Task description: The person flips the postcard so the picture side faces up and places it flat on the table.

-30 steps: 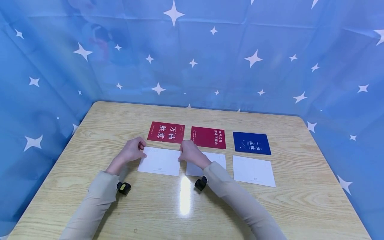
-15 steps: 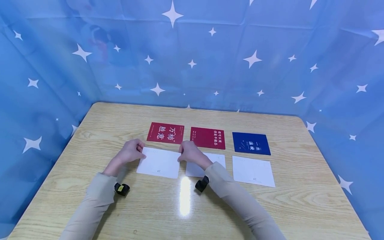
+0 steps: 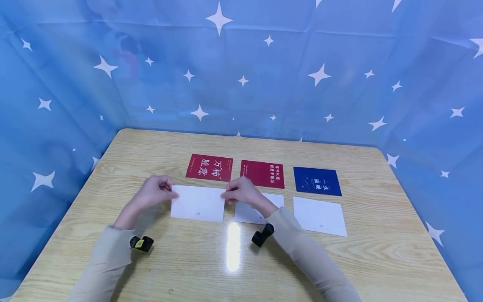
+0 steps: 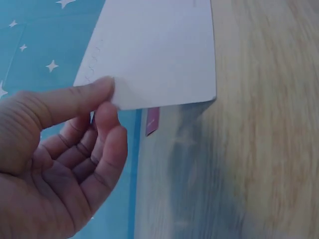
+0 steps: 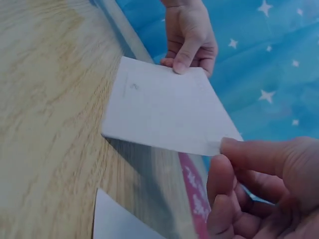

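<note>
A white postcard (image 3: 198,204) with a small printed mark near its lower edge is held between both hands. My left hand (image 3: 152,193) pinches its upper left corner, thumb on top and fingers beneath. The upper right corner is pinched by my right hand (image 3: 244,192) in the same way. In the left wrist view the postcard (image 4: 159,55) is raised off the table and tilted, casting a shadow. Just behind it lies a red card (image 3: 209,167) with white characters. Below the right hand a second white postcard (image 3: 260,207) lies partly covered by the wrist.
A second red card (image 3: 262,173) and a blue card (image 3: 318,181) lie in the back row. Another white postcard (image 3: 320,216) lies in front of the blue one. The wooden table (image 3: 196,268) ends at a blue star-patterned curtain (image 3: 241,58).
The postcard has come up off the table and shifted slightly left, with both hands still pinching its corners. The left forearm has moved left. The other cards stay where they were.
</note>
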### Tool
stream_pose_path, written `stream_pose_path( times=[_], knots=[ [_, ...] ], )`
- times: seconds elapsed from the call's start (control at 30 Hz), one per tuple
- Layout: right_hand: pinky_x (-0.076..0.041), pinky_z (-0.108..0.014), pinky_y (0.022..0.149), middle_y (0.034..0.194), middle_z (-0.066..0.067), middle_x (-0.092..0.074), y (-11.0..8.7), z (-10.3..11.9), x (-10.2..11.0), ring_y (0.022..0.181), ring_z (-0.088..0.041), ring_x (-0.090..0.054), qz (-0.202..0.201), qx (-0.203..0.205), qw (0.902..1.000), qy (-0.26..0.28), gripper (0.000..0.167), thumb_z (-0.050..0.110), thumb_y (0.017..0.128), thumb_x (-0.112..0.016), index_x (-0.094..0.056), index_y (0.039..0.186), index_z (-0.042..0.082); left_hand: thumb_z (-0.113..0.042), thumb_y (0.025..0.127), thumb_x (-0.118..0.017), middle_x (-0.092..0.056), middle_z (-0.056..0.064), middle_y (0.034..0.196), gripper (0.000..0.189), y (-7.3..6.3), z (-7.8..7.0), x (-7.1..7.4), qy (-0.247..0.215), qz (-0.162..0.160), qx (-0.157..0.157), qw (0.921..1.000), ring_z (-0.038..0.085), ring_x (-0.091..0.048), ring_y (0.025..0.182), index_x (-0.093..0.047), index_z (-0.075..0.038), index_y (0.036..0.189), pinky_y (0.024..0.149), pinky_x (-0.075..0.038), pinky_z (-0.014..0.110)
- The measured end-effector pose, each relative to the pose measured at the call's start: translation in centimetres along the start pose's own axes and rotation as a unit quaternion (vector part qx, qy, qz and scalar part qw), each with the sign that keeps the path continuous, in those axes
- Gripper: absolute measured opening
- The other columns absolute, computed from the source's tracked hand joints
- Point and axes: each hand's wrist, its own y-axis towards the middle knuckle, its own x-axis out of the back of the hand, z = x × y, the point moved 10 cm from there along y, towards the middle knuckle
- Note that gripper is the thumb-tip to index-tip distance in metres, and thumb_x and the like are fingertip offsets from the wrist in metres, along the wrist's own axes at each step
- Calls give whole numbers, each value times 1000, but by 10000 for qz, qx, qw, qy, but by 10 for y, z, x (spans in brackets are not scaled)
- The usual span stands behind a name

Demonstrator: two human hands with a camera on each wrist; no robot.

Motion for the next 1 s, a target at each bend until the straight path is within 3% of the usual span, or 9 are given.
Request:
stream_pose_path(
  times=[0.23, 0.37, 0.6, 0.87, 1.0],
  knots=[
    [-56, -35, 63, 71, -10, -68, -15, 18, 3, 62, -21, -68, -35, 490, 9984, 286, 13, 10, 86, -67, -71, 86, -2, -2, 77, -73, -58, 7, 71, 17, -9, -7, 4, -643, 20, -48, 9979, 12, -57, 62, -58, 4, 82, 59, -53, 26],
    [-56, -34, 64, 77, -12, -70, -22, 21, 8, 69, -26, -69, -188, 674, 9973, 235, 14, 6, 84, -68, -71, 93, -5, -3, 78, -72, -64, 10, 76, 13, -14, -12, 5, -756, 134, -285, 9966, 15, -60, 65, -63, 5, 85, 59, -49, 23],
    [-55, -28, 68, 86, -12, -71, -33, 19, 11, 77, -28, -69, -231, 836, 9961, 167, 16, 3, 83, -68, -72, 98, -2, -5, 86, -63, -67, 23, 95, 23, -20, -15, -1, -1224, 423, -563, 9900, 19, -67, 82, -65, 12, 102, 73, -51, 23],
    [-54, -27, 72, 84, -12, -70, -38, 20, 10, 80, -34, -67, -200, 1061, 9936, 321, 15, 2, 87, -64, -71, 99, -3, 2, 81, -67, -65, 21, 101, 25, -15, -2, -3, -932, -139, -367, 9949, 15, -64, 81, -65, 8, 104, 67, -53, 23],
    [-54, -26, 70, 84, -12, -70, -37, 19, 9, 78, -32, -66, -281, 1164, 9921, 372, 17, 3, 86, -65, -70, 101, -3, 7, 79, -66, -64, 25, 102, 33, -16, 4, -5, -1089, -314, -147, 9935, 16, -65, 83, -61, 10, 110, 68, -53, 23]
  ],
)
